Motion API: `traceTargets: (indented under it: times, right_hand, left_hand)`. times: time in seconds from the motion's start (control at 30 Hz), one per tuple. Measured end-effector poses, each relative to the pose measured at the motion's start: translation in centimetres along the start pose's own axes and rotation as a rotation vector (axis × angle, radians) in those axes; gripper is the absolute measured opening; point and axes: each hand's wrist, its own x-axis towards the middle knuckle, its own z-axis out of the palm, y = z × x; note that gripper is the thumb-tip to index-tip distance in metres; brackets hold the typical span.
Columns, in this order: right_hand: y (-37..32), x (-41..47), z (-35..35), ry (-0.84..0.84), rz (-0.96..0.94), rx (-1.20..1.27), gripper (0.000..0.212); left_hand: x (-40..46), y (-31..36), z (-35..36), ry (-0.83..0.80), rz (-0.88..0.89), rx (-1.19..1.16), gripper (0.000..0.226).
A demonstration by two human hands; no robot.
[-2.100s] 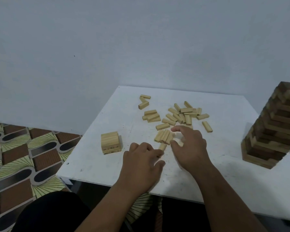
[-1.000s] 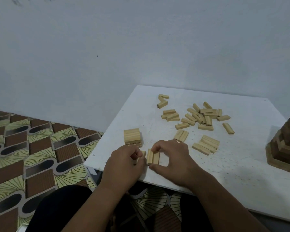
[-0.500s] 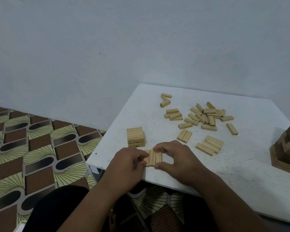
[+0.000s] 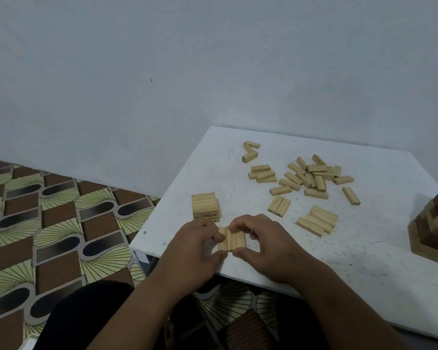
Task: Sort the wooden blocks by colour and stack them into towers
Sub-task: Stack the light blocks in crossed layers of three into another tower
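Observation:
Three light wooden blocks (image 4: 232, 239) lie side by side near the front edge of the white table (image 4: 364, 251). My left hand (image 4: 196, 251) pinches the row from the left, and my right hand (image 4: 266, 245) pinches it from the right, fingers curled over the far ends. Just behind them stands a short tower of light blocks (image 4: 204, 207). A loose pile of light blocks (image 4: 307, 176) lies at mid-table. A pair of blocks (image 4: 279, 206) and a flat group of several blocks (image 4: 316, 220) lie closer to me.
A tall tower of dark and light blocks (image 4: 434, 229) stands at the right edge, cut off by the frame. A few blocks (image 4: 250, 150) lie far left on the table. Patterned floor (image 4: 48, 223) lies to the left, and a pale wall rises behind.
Both hands gathered blocks from mid-table toward the front edge and pressed them into a tight row of three. My view swung left, pushing the dark tower to the frame edge.

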Motion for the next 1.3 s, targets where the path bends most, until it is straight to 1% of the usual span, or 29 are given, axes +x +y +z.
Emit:
traceTargets:
  times: [0.4, 0.57, 0.67, 0.8, 0.93, 1.03, 1.3]
  right_hand:
    - [0.1, 0.0, 0.0, -0.032, 0.009, 0.015, 0.051]
    - [-0.3, 0.0, 0.1, -0.036, -0.019, 0.012, 0.047]
    - [-0.6, -0.1, 0.0, -0.028, -0.032, 0.028, 0.045]
    - [-1.0, 0.0, -0.2, 0.010, -0.050, 0.057, 0.045]
    - [-1.6, 0.5, -0.4, 0.080, -0.113, 0.060, 0.048]
    - [-2.0, 1.3, -0.4, 0.114, -0.150, 0.069, 0.050]
    - [-2.8, 3.7, 0.1, 0.103, -0.213, 0.059, 0.050]
  left_hand:
    - [-0.1, 0.2, -0.2, -0.049, -0.029, 0.057, 0.025]
    - [-0.1, 0.2, -0.3, -0.055, -0.018, 0.063, 0.028]
    - [-0.2, 0.5, -0.7, -0.055, -0.040, -0.003, 0.035]
    - [-0.2, 0.9, -1.4, -0.022, -0.040, -0.108, 0.044]
    - [0.0, 0.9, -2.2, 0.062, 0.010, -0.142, 0.051]
    - [0.3, 0.7, -3.0, 0.108, 0.008, -0.179, 0.052]
    - [1.6, -1.2, -4.5, 0.118, -0.024, -0.175, 0.060]
